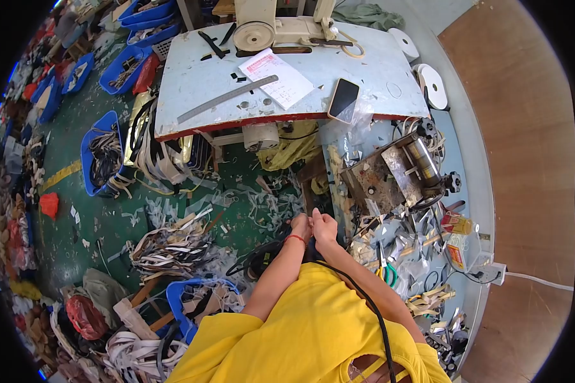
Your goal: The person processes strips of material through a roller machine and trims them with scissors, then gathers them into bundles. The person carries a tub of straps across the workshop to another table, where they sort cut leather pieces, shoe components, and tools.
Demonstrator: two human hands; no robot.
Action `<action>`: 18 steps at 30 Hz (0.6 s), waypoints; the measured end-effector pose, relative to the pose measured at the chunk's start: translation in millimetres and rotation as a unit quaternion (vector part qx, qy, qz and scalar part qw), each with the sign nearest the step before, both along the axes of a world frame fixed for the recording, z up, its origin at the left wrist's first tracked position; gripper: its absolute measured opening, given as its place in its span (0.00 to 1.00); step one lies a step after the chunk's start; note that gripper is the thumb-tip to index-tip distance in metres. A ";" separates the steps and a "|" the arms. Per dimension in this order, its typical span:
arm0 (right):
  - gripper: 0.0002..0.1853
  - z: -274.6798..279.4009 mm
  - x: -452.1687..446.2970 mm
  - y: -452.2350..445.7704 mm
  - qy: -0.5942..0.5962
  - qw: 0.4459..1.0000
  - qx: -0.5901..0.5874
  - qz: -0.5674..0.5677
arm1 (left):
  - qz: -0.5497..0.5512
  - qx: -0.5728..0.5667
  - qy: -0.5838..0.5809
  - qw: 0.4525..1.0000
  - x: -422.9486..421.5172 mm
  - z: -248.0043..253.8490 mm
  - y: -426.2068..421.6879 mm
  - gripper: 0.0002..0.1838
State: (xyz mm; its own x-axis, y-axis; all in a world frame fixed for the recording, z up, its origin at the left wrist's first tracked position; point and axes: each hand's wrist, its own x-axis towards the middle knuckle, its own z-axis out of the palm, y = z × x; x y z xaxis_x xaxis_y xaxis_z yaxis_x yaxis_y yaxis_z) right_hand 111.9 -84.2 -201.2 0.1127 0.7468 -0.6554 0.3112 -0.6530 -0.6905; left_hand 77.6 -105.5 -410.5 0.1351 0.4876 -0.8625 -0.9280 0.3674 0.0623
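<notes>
My left hand [300, 226], with a red band around the wrist, is closed and held close in front of my body. Right beside it is my right hand [324, 227], also closed, thumb on top and pointing away from me. The fingers of both hands meet or nearly meet. Whatever they pinch, if anything, is too small or hidden to make out. Just right of my hands is a cluttered side bench [364, 246] with scissors [383, 265] and a metal roller machine [396, 172].
Ahead stands a worktable [204, 89] with a sewing-type machine [284, 32], a steel ruler [227, 99], paper [281, 83] and a phone [344, 100]. Bundled strips [172, 249] and blue baskets [89, 182] cover the floor at left. A black cable [370, 300] crosses my shirt.
</notes>
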 end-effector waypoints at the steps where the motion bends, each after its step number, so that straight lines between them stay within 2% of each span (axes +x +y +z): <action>1: 0.18 6.3 0.0 -1.1 0.006 1.000 0.006 -0.007 | 0.020 0.016 -0.033 0.999 7.1 -28.3 -1.4 0.13; 4: 0.18 0.6 2.2 -2.7 -0.031 0.999 0.043 0.006 | 0.032 0.011 -0.073 0.997 -4.4 15.6 -0.4 0.15; 5: 0.17 12.1 -1.2 -3.1 -0.029 0.992 0.114 0.052 | 0.018 -0.018 0.054 0.998 -34.5 26.8 -12.1 0.14; 6: 0.17 42.2 -6.3 -6.8 -0.031 0.978 0.183 0.095 | -0.001 -0.047 0.177 0.983 -81.2 33.7 -33.4 0.14; 7: 0.16 84.6 -0.1 3.3 -0.054 0.955 0.265 0.125 | -0.030 -0.051 0.285 0.957 -86.8 44.2 -16.7 0.14; 8: 0.16 124.0 2.2 15.9 -0.074 0.923 0.344 0.156 | -0.041 -0.027 0.258 0.965 -67.9 60.8 15.3 0.12; 9: 0.16 143.3 -7.1 12.3 -0.069 0.893 0.396 0.201 | -0.041 -0.039 0.247 0.967 -67.0 76.8 8.4 0.11; 10: 0.15 155.0 -0.5 27.1 -0.089 0.929 0.293 0.209 | -0.044 -0.055 0.234 0.970 -60.5 92.8 -3.7 0.10; 12: 0.16 141.3 35.3 18.5 -0.160 0.906 0.299 0.254 | -0.056 -0.042 0.214 0.974 -55.7 114.9 25.2 0.11; 13: 0.15 126.2 64.6 6.3 -0.213 0.888 0.306 0.269 | -0.123 0.126 0.259 0.950 -77.4 74.9 23.2 0.15; 14: 0.14 114.8 100.1 -8.9 -0.255 0.875 0.292 0.290 | -0.154 0.059 0.391 0.906 -86.1 112.3 36.3 0.16; 15: 0.14 105.6 135.1 -23.5 -0.292 0.861 0.279 0.311 | -0.187 0.068 0.443 0.874 -94.0 149.9 50.3 0.16; 17: 0.18 95.6 197.7 -59.4 -0.451 0.828 0.080 0.324 | -0.202 0.156 0.472 0.844 -98.3 215.9 65.9 0.16; 18: 0.20 97.6 205.7 -69.7 -0.467 0.823 0.073 0.317 | -0.233 0.196 0.486 0.819 -92.8 246.7 69.1 0.16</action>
